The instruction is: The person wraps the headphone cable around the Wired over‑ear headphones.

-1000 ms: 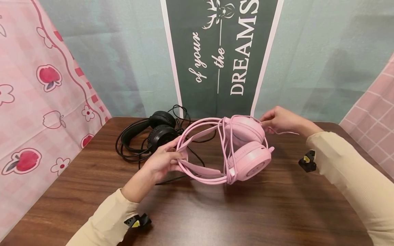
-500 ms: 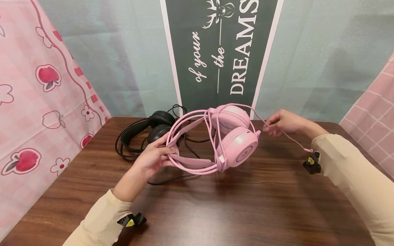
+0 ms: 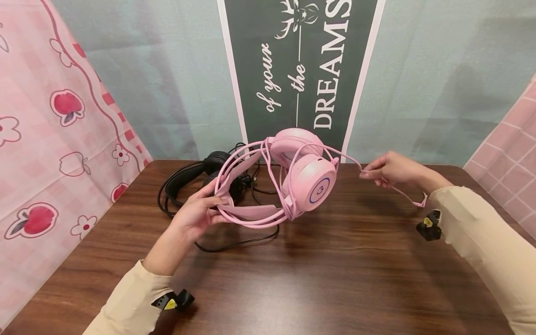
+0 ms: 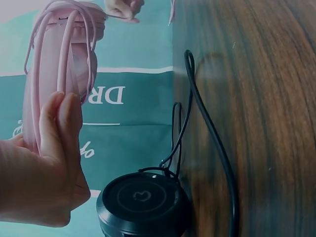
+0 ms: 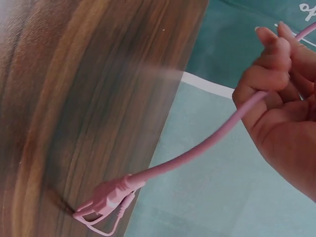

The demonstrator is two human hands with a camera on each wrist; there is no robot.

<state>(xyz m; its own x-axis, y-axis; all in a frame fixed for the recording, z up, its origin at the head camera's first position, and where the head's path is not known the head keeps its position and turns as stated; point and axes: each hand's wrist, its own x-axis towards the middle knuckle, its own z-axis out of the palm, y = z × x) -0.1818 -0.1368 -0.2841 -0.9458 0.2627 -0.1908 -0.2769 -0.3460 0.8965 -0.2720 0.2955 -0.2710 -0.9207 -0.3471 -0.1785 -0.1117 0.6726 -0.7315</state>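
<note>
Pink over-ear headphones (image 3: 311, 181) are held up over the table, their cable looped around the band and ear cups. My left hand (image 3: 197, 211) grips them by the headband, thumb on the near face. Off to the right, my right hand (image 3: 393, 170) pinches the pink cable (image 5: 197, 148), which runs from the ear cups to the fingers. Past that hand, the cable's tail hangs down with a pink plug end (image 5: 111, 197) and a thin loop. Behind my left hand, black headphones (image 4: 143, 202) lie on the table, partly hidden by the pink pair.
A black cable (image 3: 238, 244) trails from the black headphones across the wooden table (image 3: 335, 279). At the back hangs a teal cloth with a dark lettered panel (image 3: 289, 83). Pink patterned cloths (image 3: 67, 163) border the left and right sides.
My left hand has carried the pink headphones left and upward, turning an ear cup's face into view. My right hand has shifted slightly right, drawing out a length of cable between it and the cups.
</note>
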